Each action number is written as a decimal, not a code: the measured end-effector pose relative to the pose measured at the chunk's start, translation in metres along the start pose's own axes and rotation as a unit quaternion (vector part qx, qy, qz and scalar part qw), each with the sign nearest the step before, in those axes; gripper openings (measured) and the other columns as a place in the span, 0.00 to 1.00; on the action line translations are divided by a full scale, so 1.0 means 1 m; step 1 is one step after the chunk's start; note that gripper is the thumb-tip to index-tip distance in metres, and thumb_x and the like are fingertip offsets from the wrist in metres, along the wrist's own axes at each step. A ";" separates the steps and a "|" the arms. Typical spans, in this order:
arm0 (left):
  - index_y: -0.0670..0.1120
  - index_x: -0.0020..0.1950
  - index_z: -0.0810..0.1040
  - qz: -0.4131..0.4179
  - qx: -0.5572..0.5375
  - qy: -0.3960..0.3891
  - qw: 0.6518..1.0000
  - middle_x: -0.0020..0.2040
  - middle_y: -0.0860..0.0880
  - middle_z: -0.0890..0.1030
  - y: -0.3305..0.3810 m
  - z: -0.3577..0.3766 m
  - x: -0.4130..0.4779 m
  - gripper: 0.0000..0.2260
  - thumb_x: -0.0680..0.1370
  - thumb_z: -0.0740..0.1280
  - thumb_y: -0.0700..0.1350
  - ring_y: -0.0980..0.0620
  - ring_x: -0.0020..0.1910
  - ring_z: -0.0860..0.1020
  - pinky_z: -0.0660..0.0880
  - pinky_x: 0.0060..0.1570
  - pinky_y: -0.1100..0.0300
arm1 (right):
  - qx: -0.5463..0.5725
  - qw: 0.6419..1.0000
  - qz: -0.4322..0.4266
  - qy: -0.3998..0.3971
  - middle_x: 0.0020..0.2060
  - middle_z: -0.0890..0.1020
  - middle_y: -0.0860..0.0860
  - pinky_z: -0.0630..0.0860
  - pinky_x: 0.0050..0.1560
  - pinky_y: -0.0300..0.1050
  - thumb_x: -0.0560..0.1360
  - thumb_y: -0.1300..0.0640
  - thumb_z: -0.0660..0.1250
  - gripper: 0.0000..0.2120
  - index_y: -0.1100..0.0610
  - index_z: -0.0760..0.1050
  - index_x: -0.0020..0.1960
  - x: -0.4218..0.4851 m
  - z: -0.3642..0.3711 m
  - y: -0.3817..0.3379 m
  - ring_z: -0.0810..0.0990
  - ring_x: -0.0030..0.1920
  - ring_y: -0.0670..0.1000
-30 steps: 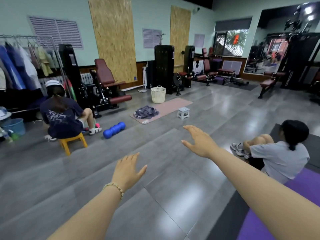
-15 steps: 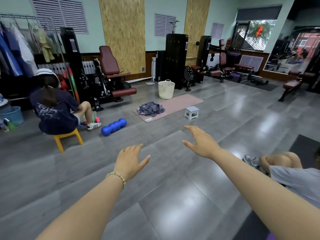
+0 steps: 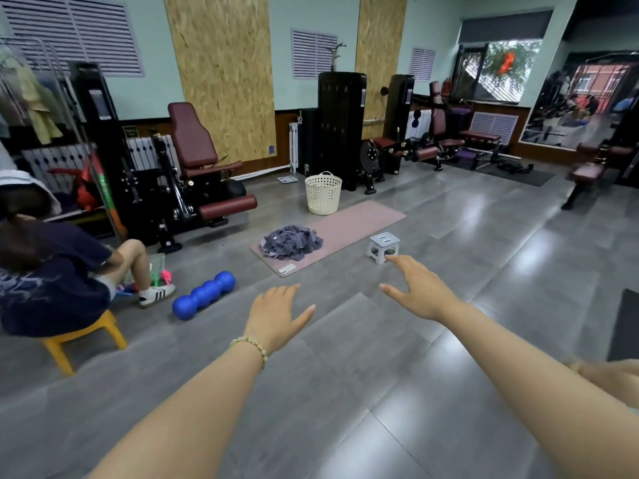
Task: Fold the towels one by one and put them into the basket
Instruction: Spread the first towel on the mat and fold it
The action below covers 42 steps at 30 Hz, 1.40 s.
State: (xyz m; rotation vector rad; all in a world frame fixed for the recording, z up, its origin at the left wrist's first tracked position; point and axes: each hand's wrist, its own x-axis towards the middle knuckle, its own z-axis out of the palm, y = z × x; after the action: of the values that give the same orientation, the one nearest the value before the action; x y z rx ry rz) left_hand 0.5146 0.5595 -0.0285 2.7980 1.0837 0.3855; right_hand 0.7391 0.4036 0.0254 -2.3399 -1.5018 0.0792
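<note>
While left hand [image 3: 276, 314], right hand [image 3: 420, 288] hover flat and empty, towels [image 3: 292, 242] heaped, seemingly axisless; basket [image 3: 323, 195] upright.

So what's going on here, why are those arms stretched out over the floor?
A person in a gym holds both arms forward, left hand and right hand open and empty. A heap of grey towels lies unfolded on a pink mat further ahead, with a white basket standing just beyond the heap. No towel has been picked up yet.
</note>
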 end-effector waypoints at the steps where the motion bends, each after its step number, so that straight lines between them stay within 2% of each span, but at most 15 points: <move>1: 0.48 0.73 0.64 0.007 0.001 -0.003 1.000 0.69 0.51 0.70 -0.001 0.006 0.029 0.41 0.69 0.41 0.70 0.51 0.69 0.66 0.60 0.66 0.58 | 0.001 1.000 0.001 0.007 0.72 0.65 0.47 0.64 0.67 0.47 0.77 0.45 0.62 0.29 0.52 0.58 0.74 0.027 -0.001 0.009 0.65 0.70 0.50; 4: 0.47 0.72 0.64 0.017 -0.002 -0.014 1.000 0.70 0.50 0.69 -0.005 0.025 0.094 0.31 0.77 0.52 0.65 0.51 0.70 0.65 0.59 0.68 0.58 | 0.016 1.000 0.010 0.022 0.70 0.66 0.48 0.65 0.65 0.47 0.77 0.45 0.62 0.28 0.53 0.59 0.74 0.085 -0.001 0.030 0.67 0.69 0.49; 7: 0.47 0.73 0.64 0.014 -0.014 -0.018 1.000 0.70 0.50 0.69 -0.008 0.053 0.171 0.27 0.79 0.56 0.62 0.51 0.70 0.64 0.58 0.69 0.58 | 0.014 1.000 0.004 0.013 0.71 0.65 0.47 0.65 0.65 0.47 0.77 0.46 0.63 0.29 0.53 0.59 0.74 0.161 0.007 0.062 0.67 0.69 0.49; 12: 0.49 0.71 0.66 -0.020 0.001 -0.031 0.999 0.70 0.51 0.70 -0.017 0.087 0.299 0.26 0.78 0.55 0.63 0.51 0.69 0.66 0.62 0.66 0.57 | 0.044 0.999 -0.005 -0.013 0.72 0.65 0.46 0.67 0.64 0.45 0.77 0.44 0.63 0.29 0.50 0.59 0.74 0.294 0.008 0.123 0.70 0.66 0.49; 17: 0.49 0.70 0.68 -0.026 -0.016 -0.036 0.999 0.67 0.52 0.72 -0.019 0.094 0.419 0.30 0.74 0.50 0.64 0.51 0.66 0.69 0.64 0.63 0.57 | 0.055 0.998 -0.013 -0.029 0.72 0.64 0.47 0.66 0.66 0.46 0.76 0.43 0.64 0.30 0.50 0.60 0.74 0.419 0.000 0.174 0.67 0.69 0.50; 21: 0.48 0.69 0.69 -0.054 -0.023 -0.031 0.998 0.65 0.51 0.73 -0.030 0.117 0.514 0.26 0.77 0.53 0.63 0.49 0.65 0.70 0.65 0.61 0.57 | 0.063 0.997 -0.022 -0.031 0.71 0.64 0.46 0.67 0.65 0.47 0.77 0.43 0.62 0.29 0.50 0.59 0.74 0.515 0.003 0.206 0.65 0.70 0.49; 25: 0.49 0.67 0.70 -0.039 -0.037 -0.021 0.998 0.63 0.51 0.75 -0.041 0.145 0.631 0.36 0.70 0.45 0.69 0.50 0.63 0.71 0.66 0.60 0.56 | 0.064 0.997 -0.032 -0.036 0.72 0.63 0.47 0.65 0.66 0.46 0.78 0.44 0.61 0.28 0.50 0.59 0.74 0.626 0.016 0.244 0.64 0.71 0.49; 29: 0.48 0.67 0.70 -0.023 -0.034 -0.037 0.998 0.64 0.50 0.74 -0.059 0.169 0.753 0.22 0.79 0.58 0.59 0.49 0.64 0.70 0.64 0.61 0.56 | 0.061 0.997 -0.015 -0.040 0.73 0.63 0.47 0.66 0.65 0.45 0.78 0.45 0.62 0.28 0.50 0.59 0.74 0.734 0.026 0.283 0.65 0.70 0.49; 34: 0.46 0.64 0.73 0.003 -0.031 -0.037 0.999 0.62 0.47 0.76 -0.069 0.186 0.893 0.19 0.79 0.59 0.57 0.46 0.61 0.72 0.67 0.57 0.55 | 0.050 0.998 -0.004 -0.049 0.73 0.62 0.47 0.67 0.66 0.47 0.77 0.45 0.62 0.27 0.50 0.59 0.74 0.849 0.032 0.330 0.66 0.70 0.49; 38: 0.48 0.62 0.73 0.017 -0.045 -0.037 0.998 0.61 0.50 0.76 -0.069 0.219 0.995 0.18 0.78 0.58 0.57 0.47 0.60 0.73 0.68 0.56 0.54 | 0.043 0.998 0.007 -0.046 0.73 0.62 0.47 0.68 0.65 0.49 0.77 0.44 0.62 0.28 0.49 0.59 0.74 0.941 0.034 0.379 0.67 0.69 0.49; 42: 0.49 0.67 0.71 0.011 -0.063 -0.041 0.997 0.64 0.50 0.75 -0.062 0.258 1.091 0.20 0.79 0.58 0.57 0.48 0.63 0.72 0.67 0.59 0.55 | 0.040 0.997 -0.007 -0.060 0.73 0.62 0.48 0.67 0.67 0.48 0.77 0.45 0.62 0.27 0.50 0.60 0.73 1.036 0.044 0.436 0.66 0.70 0.50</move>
State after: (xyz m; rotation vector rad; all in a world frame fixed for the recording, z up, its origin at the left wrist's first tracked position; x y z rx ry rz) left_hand 1.3227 1.3378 -0.0781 2.6923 0.9758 0.3247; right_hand 1.5575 1.1750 -0.0087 -2.2979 -1.5403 0.2761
